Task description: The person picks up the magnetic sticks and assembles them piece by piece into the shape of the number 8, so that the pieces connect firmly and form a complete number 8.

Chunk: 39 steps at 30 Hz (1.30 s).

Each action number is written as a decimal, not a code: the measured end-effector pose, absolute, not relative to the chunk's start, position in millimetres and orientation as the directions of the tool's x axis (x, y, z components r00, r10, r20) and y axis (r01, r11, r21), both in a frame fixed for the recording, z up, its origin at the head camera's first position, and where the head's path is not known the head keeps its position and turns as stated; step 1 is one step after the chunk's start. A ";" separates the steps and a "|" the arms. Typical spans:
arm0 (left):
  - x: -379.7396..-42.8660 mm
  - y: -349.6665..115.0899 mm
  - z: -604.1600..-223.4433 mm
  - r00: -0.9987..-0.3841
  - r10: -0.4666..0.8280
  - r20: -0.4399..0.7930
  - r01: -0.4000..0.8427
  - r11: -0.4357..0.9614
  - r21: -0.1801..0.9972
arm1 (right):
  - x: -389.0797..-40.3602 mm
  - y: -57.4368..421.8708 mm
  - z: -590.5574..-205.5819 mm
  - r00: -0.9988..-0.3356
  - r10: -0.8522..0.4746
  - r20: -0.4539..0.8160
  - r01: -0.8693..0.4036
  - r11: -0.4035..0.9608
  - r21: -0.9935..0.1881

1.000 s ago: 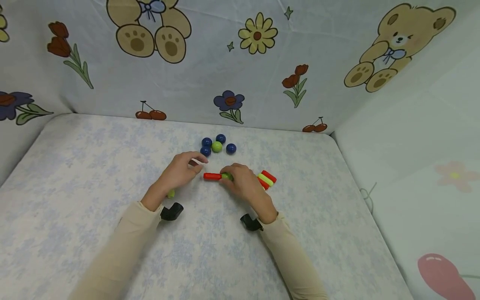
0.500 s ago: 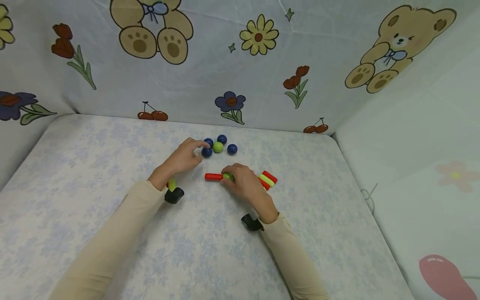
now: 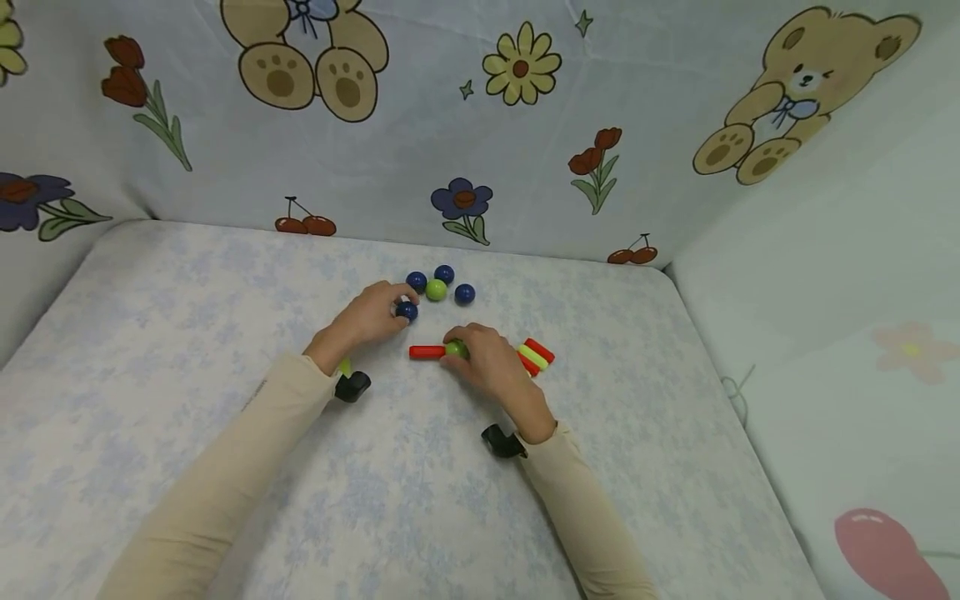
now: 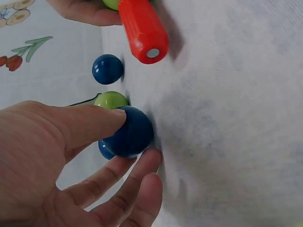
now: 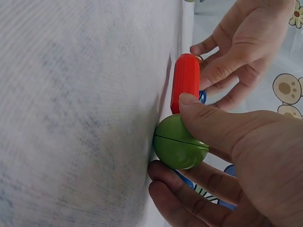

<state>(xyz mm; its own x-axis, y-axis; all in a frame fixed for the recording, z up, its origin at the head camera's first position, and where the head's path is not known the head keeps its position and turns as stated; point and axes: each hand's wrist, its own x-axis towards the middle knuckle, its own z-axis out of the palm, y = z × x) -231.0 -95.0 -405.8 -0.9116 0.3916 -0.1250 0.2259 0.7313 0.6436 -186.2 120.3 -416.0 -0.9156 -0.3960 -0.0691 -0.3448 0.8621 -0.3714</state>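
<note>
In the head view my left hand [image 3: 366,315] pinches a dark blue ball [image 3: 407,312] between thumb and fingers. The left wrist view shows that glossy blue ball [image 4: 131,135] low over the cloth, the thumb on its upper side and fingertips beneath. My right hand [image 3: 487,360] grips a green ball [image 3: 455,349] marked by a thin seam line [image 5: 180,139]. A red ribbed rod [image 3: 427,352] extends from the green ball toward the left, its end against the ball. A pale metal disc [image 4: 153,53] shows on the rod's free end.
Behind my hands lie a loose green ball [image 3: 436,290] and other blue balls [image 3: 465,294]. Red and yellow-green rods [image 3: 536,357] lie together right of my right hand. Another yellow-green rod [image 3: 345,367] is mostly hidden under my left wrist. A patterned cloth wall [image 3: 390,183] rises behind the table.
My left hand has reached forward to the balls, taken hold of one blue ball and drawn it slightly toward me, away from the group. My right hand keeps its grip in place.
</note>
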 end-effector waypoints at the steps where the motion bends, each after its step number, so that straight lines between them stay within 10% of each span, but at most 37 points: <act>1: -229.9 -95.5 -406.8 -0.912 0.393 -0.115 0.233 0.730 0.643 | -186.1 120.8 -416.2 -0.917 -0.393 -0.075 -0.339 0.863 -0.375; 39: -187.0 -109.7 -407.8 -0.916 0.388 -0.097 0.221 0.692 0.688 | -183.1 123.6 -415.2 -0.917 -0.393 -0.062 -0.344 0.862 -0.372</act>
<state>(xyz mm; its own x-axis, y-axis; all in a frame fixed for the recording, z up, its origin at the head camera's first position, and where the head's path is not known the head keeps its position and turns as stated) -187.0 -109.7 -407.8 -0.9164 0.3884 -0.0969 0.2205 0.6917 0.6877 -183.1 123.6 -415.2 -0.9173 -0.3933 -0.0619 -0.3444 0.8618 -0.3723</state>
